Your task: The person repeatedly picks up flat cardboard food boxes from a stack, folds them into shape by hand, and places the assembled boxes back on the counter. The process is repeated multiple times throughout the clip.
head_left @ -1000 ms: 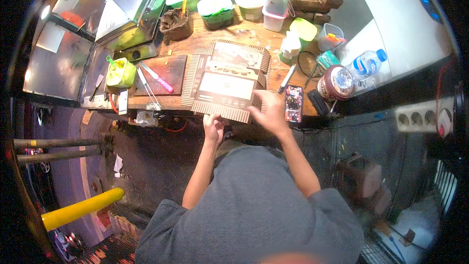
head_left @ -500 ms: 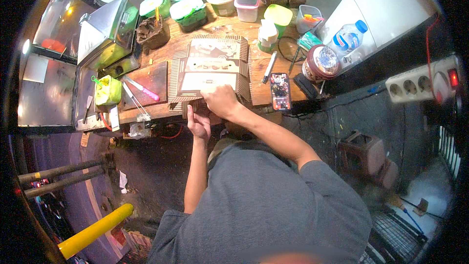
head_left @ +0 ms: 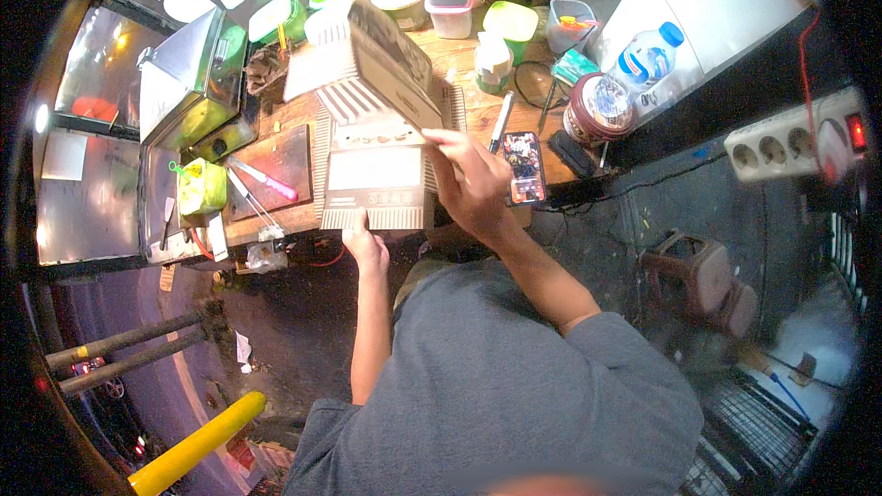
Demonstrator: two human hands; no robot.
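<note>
Phone (head_left: 525,167), marker (head_left: 502,119) right of raised carton (head_left: 390,46); pink-handled knife (head_left: 278,188), board (head_left: 294,161) left.

Head-worn fisheye view, looking steeply down over the grey shirt (head_left: 514,358), wooden workbench (head_left: 478,105) ahead within arm's reach

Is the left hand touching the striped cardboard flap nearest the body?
Touching: the head view shows the left hand with its thumb over the striped cardboard flap's near edge.

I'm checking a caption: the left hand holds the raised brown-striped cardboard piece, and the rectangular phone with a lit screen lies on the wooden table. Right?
Wrong hand: the right hand holds the raised cardboard piece, as the head view shows. The phone does lie on the table.
</note>
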